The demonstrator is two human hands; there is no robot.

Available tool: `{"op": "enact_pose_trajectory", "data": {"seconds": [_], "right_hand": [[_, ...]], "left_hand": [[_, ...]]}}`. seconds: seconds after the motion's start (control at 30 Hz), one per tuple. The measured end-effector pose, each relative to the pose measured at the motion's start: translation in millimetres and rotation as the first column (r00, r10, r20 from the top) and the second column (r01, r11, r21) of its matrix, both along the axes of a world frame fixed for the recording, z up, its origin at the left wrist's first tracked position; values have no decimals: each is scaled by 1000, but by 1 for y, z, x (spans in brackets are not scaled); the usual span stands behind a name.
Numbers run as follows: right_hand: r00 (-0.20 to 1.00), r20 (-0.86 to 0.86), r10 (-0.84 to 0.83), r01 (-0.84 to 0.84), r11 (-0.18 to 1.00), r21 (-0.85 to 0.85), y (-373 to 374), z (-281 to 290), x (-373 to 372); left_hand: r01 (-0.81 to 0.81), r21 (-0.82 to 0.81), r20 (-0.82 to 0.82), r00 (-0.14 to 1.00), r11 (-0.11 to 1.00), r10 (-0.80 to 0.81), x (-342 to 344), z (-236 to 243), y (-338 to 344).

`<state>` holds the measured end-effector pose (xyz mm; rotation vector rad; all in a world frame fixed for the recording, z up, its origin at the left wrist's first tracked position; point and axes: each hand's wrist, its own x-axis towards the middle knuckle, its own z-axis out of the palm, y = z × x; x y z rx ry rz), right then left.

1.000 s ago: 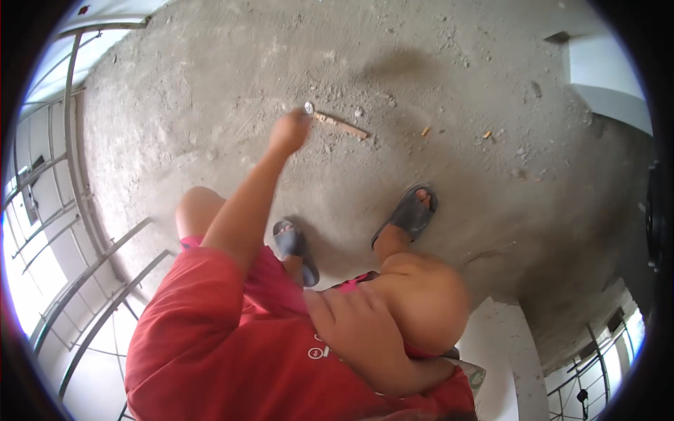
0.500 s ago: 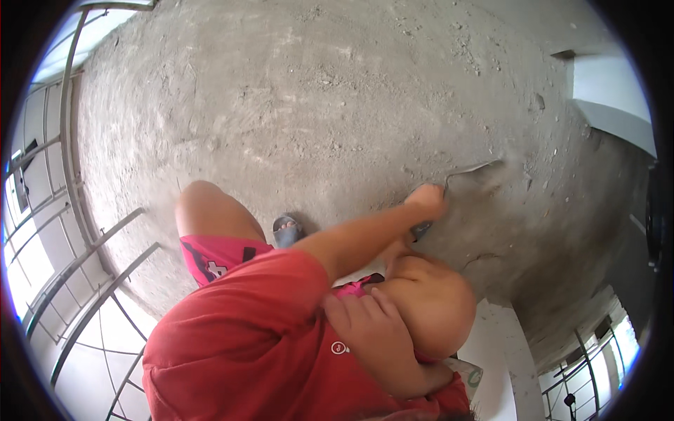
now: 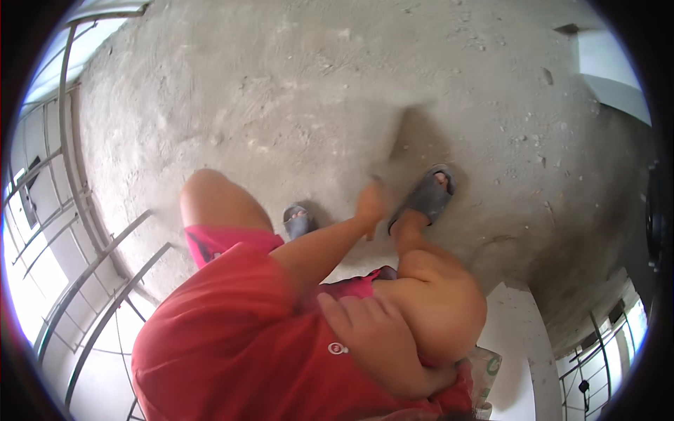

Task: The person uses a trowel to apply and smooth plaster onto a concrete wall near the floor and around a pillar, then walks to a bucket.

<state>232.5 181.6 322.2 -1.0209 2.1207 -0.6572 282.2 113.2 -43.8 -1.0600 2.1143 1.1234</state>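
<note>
My left hand [image 3: 372, 205] reaches across in front of me, closed around the handle of a trowel [image 3: 377, 180]. Motion smears both the hand and the tool, so the blade's outline is unclear; a dark triangular patch, perhaps its shadow, lies on the floor beyond. The rough grey concrete floor [image 3: 274, 98] carries crumbs and scraped marks. My right hand [image 3: 368, 330] rests flat on my bent right thigh, its fingers somewhat apart, with nothing in it.
My feet wear dark sandals [image 3: 430, 196], the right one close to the trowel hand. Curved metal railings [image 3: 67, 161] stand along the left side. At the lower right is a pale block [image 3: 509, 337] with a printed bag [image 3: 484, 372] beside it. A white wall corner [image 3: 611, 63] juts in at upper right.
My left hand has swung leftward and toward me with the trowel, uncovering my right sandal. My right hand stays on my thigh.
</note>
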Motion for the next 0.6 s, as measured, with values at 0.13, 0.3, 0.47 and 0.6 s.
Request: {"op": "enact_pose_trajectory", "data": {"seconds": [0.13, 0.3, 0.47, 0.6], "right_hand": [[995, -104, -2, 3, 1000, 9, -2, -8, 11], [980, -197, -21, 18, 1000, -18, -17, -4, 11], [977, -209, -36, 24, 998, -57, -13, -5, 8], [974, -227, 15, -26, 999, -46, -20, -8, 1]], "left_hand": [[503, 176, -61, 864, 846, -500, -74, 12, -21], [168, -30, 30, 985, 985, -167, -166, -5, -160], [-311, -218, -107, 950, 925, 294, -185, -14, -237], [-21, 4, 23, 1000, 1000, 21, -162, -31, -44]]}}
